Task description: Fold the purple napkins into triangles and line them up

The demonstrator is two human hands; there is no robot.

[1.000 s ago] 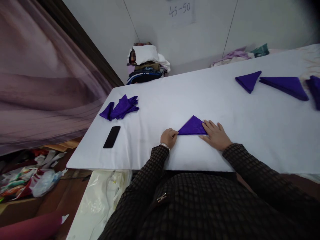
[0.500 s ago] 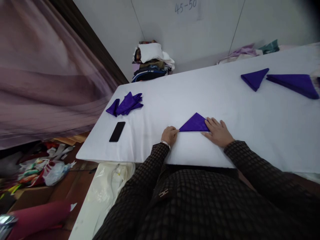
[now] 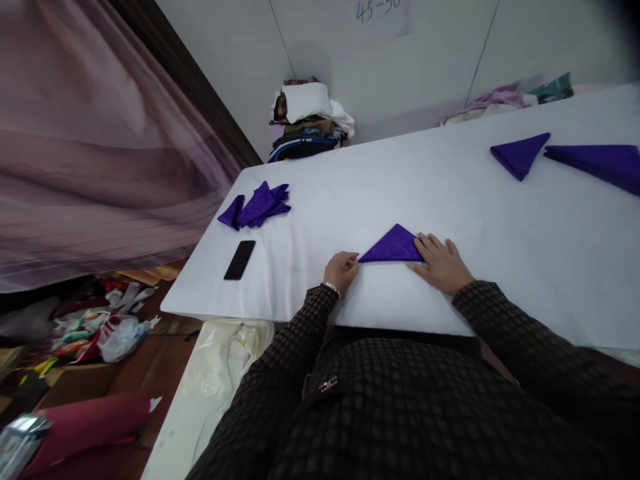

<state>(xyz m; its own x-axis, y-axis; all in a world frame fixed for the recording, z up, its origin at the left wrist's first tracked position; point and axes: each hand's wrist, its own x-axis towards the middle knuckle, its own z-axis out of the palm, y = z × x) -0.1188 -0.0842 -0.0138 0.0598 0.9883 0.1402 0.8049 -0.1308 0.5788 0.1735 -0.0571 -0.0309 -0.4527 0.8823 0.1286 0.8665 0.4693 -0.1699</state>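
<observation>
A purple cloth napkin (image 3: 391, 245) folded into a triangle lies on the white table (image 3: 450, 200) in front of me. My left hand (image 3: 341, 269) is curled, its fingertips pinching the triangle's left corner. My right hand (image 3: 441, 263) lies flat with fingers stretched out, pressing on the triangle's right corner. Both arms wear dark checked sleeves.
A pile of purple napkins (image 3: 257, 205) and a black phone (image 3: 240, 259) lie at the table's left end. Two folded purple triangles (image 3: 520, 153) (image 3: 597, 163) lie far right. Stacked clothes (image 3: 310, 120) sit beyond the table. A mauve curtain (image 3: 90, 147) hangs left; bags litter the floor (image 3: 95, 333).
The view has drifted slightly; both hands stay on the triangle's corners, with the left fingers a little more extended.
</observation>
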